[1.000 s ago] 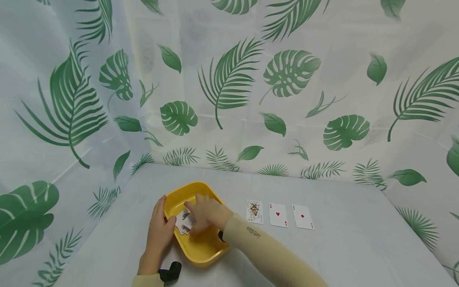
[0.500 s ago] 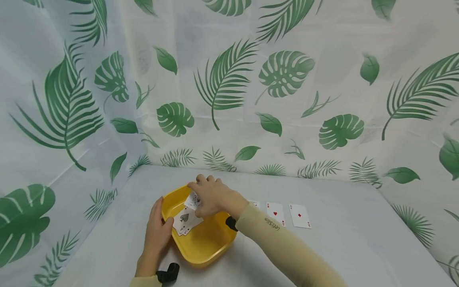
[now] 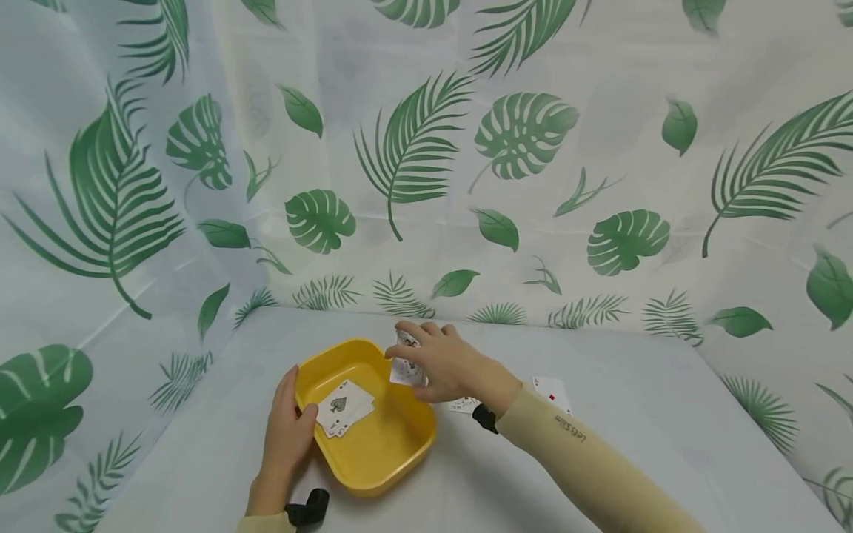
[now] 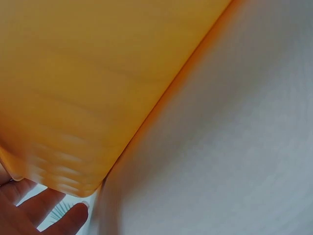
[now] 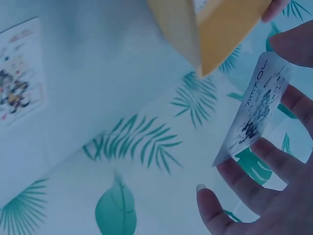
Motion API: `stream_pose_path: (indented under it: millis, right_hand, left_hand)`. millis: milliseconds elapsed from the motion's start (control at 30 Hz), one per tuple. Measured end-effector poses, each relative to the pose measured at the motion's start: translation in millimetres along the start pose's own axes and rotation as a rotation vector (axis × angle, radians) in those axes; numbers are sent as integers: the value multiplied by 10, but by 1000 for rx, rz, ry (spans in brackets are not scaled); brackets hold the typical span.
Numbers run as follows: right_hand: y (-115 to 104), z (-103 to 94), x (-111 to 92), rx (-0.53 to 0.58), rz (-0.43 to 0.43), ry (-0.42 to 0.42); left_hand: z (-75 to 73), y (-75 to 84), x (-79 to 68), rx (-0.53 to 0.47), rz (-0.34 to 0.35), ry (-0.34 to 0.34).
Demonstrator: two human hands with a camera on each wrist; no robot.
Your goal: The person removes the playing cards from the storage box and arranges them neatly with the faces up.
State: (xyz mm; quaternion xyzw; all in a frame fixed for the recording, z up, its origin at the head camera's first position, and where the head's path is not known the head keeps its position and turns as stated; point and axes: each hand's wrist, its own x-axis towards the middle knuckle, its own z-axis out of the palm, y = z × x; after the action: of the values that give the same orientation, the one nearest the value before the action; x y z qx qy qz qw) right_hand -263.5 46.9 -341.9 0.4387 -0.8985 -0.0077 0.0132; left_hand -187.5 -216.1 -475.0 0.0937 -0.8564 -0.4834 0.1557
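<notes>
My right hand (image 3: pixel 456 364) holds a joker card (image 3: pixel 403 372) up beside the right rim of a yellow plastic tub (image 3: pixel 393 451). In the right wrist view, thumb and fingertips pinch that joker (image 5: pixel 259 105) by its edges, its printed face showing. My left hand (image 3: pixel 286 429) grips the tub's left side, thumb at the rim and fingers along the outer wall. Inside the tub lies a small overlapping pile of cards, with an ace of spades (image 3: pixel 338 405) on top. The left wrist view mostly shows the tub's outside (image 4: pixel 88 73), with fingers (image 4: pixel 39 205) at its corner.
Right of the tub, a face-up coloured joker (image 3: pixel 463 404) and an ace of diamonds (image 3: pixel 552 391) lie on the white table (image 3: pixel 640 444). My right forearm covers the space between them. A leaf-printed curtain (image 3: pixel 426 148) stands behind and at both sides.
My right hand has lifted the joker out of the tub and carried it right, past the rim. The ace of spades came into view on the pile. My left hand stays on the tub.
</notes>
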Motion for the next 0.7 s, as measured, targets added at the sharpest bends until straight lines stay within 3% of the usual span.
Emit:
stream_pose_path:
  millis: [500, 700]
  right_hand:
    - [226, 137, -483, -150, -70, 100]
    - [356, 231, -665, -135, -79, 153]
  left_hand:
    - [-11, 22, -30, -4, -26, -18]
    - [-5, 30, -35, -3, -24, -15]
